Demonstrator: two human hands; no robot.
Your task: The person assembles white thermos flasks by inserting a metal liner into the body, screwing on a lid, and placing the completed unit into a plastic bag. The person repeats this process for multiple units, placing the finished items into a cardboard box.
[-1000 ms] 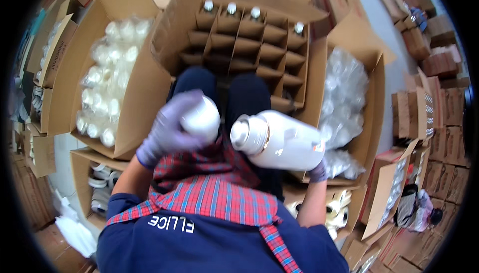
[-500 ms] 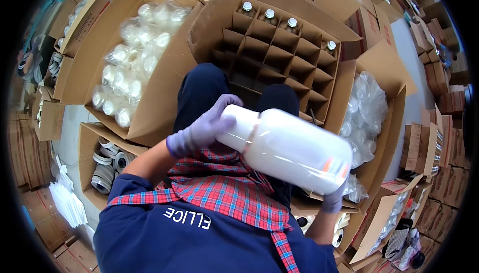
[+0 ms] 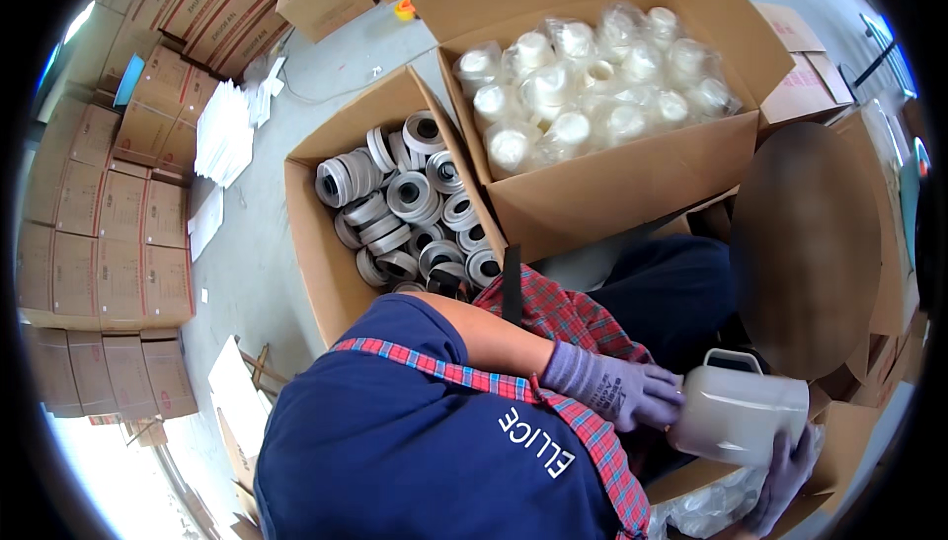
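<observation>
Both my gloved hands hold a whitish, glossy bottle point(image 3: 739, 416) lying on its side over my lap, at the lower right. My left hand point(image 3: 617, 389), in a purple-grey glove, has its fingers closed round the left end. At the lower right end is my right hand point(image 3: 787, 476), its fingers curled against the bottle from below. A pale loop point(image 3: 733, 358) shows just above the bottle; whether it belongs to it I cannot tell. Clear plastic wrap point(image 3: 711, 510) lies in a carton beneath my right hand.
A carton point(image 3: 632, 170) of white bottles in clear plastic stands ahead. Left of it is a carton point(image 3: 306, 244) of grey-white rings with dark centres. Papers point(image 3: 225, 130) lie on the floor, and stacked cartons point(image 3: 118, 214) line the far left. A blurred brown patch hides part of the right.
The view has swung left, so the divided carton of glass bottles is no longer plainly seen. The white bottle, still in both hands, now appears lower and farther right.
</observation>
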